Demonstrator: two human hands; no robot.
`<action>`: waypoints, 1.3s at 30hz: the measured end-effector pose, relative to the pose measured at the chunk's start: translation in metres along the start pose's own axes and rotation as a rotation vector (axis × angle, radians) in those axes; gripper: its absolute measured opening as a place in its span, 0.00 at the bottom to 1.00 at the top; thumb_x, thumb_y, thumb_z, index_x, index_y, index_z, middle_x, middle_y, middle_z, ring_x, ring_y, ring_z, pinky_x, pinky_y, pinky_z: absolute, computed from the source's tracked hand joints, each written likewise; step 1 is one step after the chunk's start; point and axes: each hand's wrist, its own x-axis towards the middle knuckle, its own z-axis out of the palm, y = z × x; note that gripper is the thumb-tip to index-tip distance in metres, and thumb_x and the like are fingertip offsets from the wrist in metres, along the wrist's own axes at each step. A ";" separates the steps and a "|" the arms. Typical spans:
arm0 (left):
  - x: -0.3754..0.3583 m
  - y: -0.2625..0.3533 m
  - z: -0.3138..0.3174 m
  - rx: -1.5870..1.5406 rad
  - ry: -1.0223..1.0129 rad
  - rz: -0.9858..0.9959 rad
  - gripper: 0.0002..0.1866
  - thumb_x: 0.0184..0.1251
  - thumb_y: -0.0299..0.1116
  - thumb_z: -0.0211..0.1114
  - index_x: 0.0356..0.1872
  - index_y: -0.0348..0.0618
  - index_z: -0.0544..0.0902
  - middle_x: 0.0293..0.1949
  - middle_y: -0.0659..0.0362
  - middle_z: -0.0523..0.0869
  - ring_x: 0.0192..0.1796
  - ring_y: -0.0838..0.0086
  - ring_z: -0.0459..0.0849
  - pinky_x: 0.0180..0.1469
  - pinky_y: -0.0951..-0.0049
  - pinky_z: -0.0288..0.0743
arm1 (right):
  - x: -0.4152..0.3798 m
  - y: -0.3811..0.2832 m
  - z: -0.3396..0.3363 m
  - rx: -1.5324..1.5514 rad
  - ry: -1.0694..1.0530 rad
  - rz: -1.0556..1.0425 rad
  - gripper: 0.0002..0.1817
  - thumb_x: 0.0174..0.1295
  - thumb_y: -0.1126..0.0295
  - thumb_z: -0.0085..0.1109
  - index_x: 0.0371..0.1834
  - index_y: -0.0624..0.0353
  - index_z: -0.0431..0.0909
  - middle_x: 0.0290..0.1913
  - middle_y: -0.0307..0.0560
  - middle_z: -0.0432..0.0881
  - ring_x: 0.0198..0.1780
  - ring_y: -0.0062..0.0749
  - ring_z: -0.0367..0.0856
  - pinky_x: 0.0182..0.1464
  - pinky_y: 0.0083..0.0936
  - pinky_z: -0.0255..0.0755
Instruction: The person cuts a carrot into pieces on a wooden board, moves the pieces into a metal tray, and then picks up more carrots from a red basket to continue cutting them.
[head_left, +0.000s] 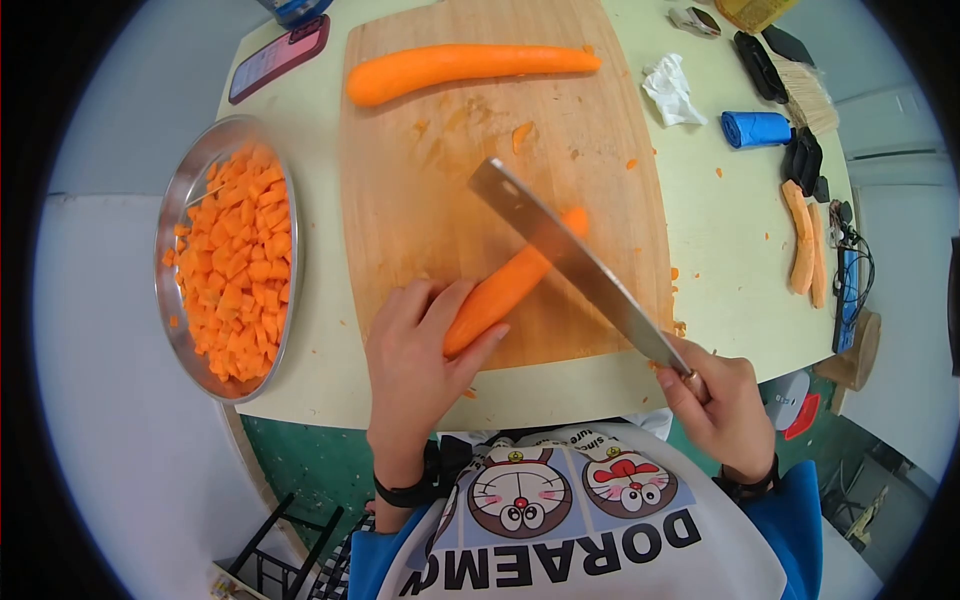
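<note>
My left hand (420, 345) is wrapped round the thick end of a peeled carrot (495, 300), which slants up to the right on the wooden cutting board (400, 200). In my right hand (715, 400) is the handle of a large cleaver (625, 305). Its blade crosses over the carrot near the far end, and an orange tip shows beyond the blade. Whether the edge touches the carrot, I cannot tell. A second whole peeled carrot (470, 70) lies across the top of the board. Small orange scraps are scattered on the wood.
On the left, a metal tray (290, 330) holds diced carrot (235, 265); a phone (280, 58) lies above it. To the right are crumpled tissue (672, 90), a blue roll (756, 129), black items, two thin carrots (800, 240) and a power strip (847, 295).
</note>
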 end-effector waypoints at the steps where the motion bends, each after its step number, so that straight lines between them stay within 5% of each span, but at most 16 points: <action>1: 0.000 -0.001 0.002 0.009 0.042 0.037 0.21 0.42 0.36 0.73 0.39 0.39 0.79 0.33 0.56 0.77 0.34 0.64 0.76 0.36 0.69 0.71 | 0.000 -0.001 0.001 -0.001 -0.001 -0.001 0.19 0.57 0.77 0.52 0.54 0.61 0.72 0.13 0.44 0.65 0.14 0.29 0.65 0.22 0.20 0.64; 6: -0.001 0.001 0.004 -0.039 0.090 0.027 0.22 0.43 0.39 0.72 0.39 0.40 0.77 0.30 0.58 0.77 0.32 0.65 0.75 0.34 0.68 0.70 | 0.001 0.000 0.007 -0.069 -0.059 -0.057 0.20 0.56 0.77 0.52 0.55 0.61 0.70 0.23 0.53 0.76 0.22 0.41 0.78 0.27 0.27 0.71; 31: -0.006 -0.001 0.006 -0.018 0.124 0.043 0.18 0.46 0.39 0.71 0.36 0.42 0.77 0.31 0.59 0.76 0.33 0.65 0.74 0.34 0.68 0.69 | -0.005 -0.015 0.020 -0.088 -0.012 -0.052 0.20 0.57 0.77 0.52 0.55 0.62 0.69 0.21 0.52 0.75 0.20 0.40 0.76 0.25 0.29 0.71; 39: -0.005 -0.001 0.005 -0.059 0.096 0.021 0.18 0.47 0.37 0.71 0.37 0.41 0.77 0.32 0.56 0.76 0.35 0.62 0.74 0.36 0.67 0.68 | -0.007 -0.019 0.019 -0.066 0.085 0.025 0.20 0.57 0.79 0.53 0.55 0.62 0.70 0.14 0.46 0.67 0.13 0.31 0.66 0.20 0.22 0.63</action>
